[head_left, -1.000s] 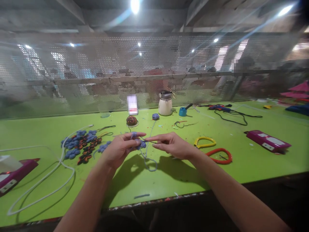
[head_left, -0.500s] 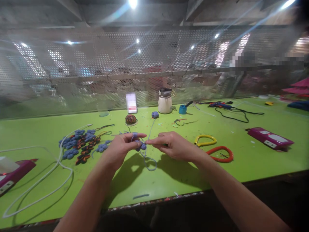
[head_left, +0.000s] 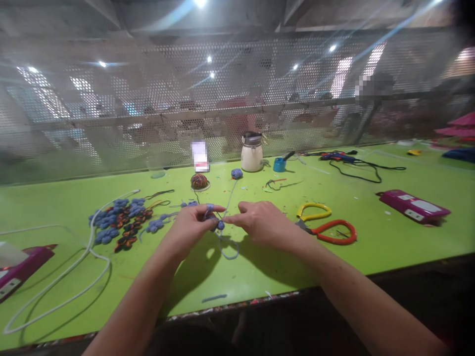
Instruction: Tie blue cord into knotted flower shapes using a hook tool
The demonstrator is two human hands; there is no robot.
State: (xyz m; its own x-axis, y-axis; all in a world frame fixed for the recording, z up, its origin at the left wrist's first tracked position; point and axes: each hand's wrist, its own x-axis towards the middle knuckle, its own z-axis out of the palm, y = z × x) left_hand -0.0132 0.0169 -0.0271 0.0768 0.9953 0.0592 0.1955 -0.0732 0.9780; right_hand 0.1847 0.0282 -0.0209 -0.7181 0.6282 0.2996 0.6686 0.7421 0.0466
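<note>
My left hand (head_left: 190,223) is closed, pinching a small blue crochet piece (head_left: 220,225) between thumb and fingers. Blue yarn wraps its raised index finger. My right hand (head_left: 261,221) is closed too, its index finger pointing at the piece; the slim crochet hook it grips is mostly hidden by the fingers. From the piece a loose yarn loop (head_left: 230,257) hangs down toward the table. One strand runs back to a small blue yarn ball (head_left: 236,173). Left of my left hand lie several blue crocheted flowers (head_left: 107,235) and dark orange-black ones (head_left: 128,241).
Scissors (head_left: 336,239) with red and yellow handles lie beside my right forearm. A multicoloured yarn ball (head_left: 199,181), phone (head_left: 200,156), cream jug (head_left: 252,157) and blue pot (head_left: 279,164) stand behind. White cable (head_left: 107,269) and purple power strips (head_left: 413,206) flank the green table (head_left: 260,284).
The view has shifted slightly. My right hand has turned a little, its knuckles more over the top, while staying close to the piece. My left hand keeps its pinch.
</note>
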